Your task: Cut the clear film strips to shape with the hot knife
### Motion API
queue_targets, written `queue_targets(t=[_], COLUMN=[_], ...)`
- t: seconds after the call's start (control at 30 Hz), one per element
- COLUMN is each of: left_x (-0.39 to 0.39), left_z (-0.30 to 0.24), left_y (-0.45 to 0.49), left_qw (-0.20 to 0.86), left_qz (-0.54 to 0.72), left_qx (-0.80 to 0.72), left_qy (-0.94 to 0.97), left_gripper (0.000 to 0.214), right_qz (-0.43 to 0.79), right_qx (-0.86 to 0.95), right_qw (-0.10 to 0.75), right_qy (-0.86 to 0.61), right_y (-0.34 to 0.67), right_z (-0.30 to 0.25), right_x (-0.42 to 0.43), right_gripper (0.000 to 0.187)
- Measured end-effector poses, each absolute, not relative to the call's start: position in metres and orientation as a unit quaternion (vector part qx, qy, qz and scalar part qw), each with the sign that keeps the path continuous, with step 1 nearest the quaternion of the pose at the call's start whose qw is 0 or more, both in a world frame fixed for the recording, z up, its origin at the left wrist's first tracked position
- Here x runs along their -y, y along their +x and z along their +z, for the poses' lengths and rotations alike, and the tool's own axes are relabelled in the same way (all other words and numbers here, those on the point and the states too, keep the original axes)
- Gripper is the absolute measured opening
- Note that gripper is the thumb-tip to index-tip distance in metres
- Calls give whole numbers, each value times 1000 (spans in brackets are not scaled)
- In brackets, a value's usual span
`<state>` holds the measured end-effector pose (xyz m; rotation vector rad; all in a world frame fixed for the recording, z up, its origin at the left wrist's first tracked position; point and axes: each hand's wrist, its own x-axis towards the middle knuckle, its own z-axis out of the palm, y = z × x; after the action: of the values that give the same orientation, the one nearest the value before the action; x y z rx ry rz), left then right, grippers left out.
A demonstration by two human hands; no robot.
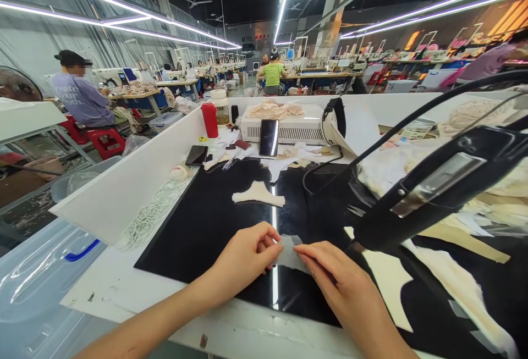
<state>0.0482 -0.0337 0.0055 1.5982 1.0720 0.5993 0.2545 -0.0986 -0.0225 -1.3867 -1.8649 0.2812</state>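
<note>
Between my two hands is a small translucent film piece (291,253), held above the glossy black work surface (198,227). My left hand (253,249) pinches its left edge between thumb and fingers. On the opposite edge, my right hand (336,271) grips it with thumb and forefinger. Beyond the hands lies a cream curved fabric piece (258,193), flat on the black surface. To the right of my right hand is a larger cream cut piece (388,282). A long pale fabric strip (457,287) lies farther right.
A black arm-like device (437,183) leans in from the right. Pale cord (152,210) is heaped at left. At the back stand a phone (269,138), a white box (289,122) and a red cup (209,120). Tweezers (355,210) lie near the device. People sit at sewing tables beyond.
</note>
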Motion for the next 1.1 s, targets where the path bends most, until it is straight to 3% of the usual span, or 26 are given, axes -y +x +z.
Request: queue_targets(t=[0.2, 0.47, 1.1], left_x=[28, 27, 30], left_z=[6, -9, -8], left_y=[48, 47, 43], left_qw=[335, 150, 127], left_qz=[223, 162, 138], left_qx=[-448, -407, -405], left_qy=[799, 886, 895], left_gripper=[4, 13, 14], right_qz=[-14, -64, -21], right_qx=[759, 788, 787], right_qw=[329, 279, 283], right_qy=[-562, -545, -548], right_y=[250, 250, 249], right_z=[-30, -39, -43], right_x=[96, 92, 90], right_gripper=[32, 36, 34])
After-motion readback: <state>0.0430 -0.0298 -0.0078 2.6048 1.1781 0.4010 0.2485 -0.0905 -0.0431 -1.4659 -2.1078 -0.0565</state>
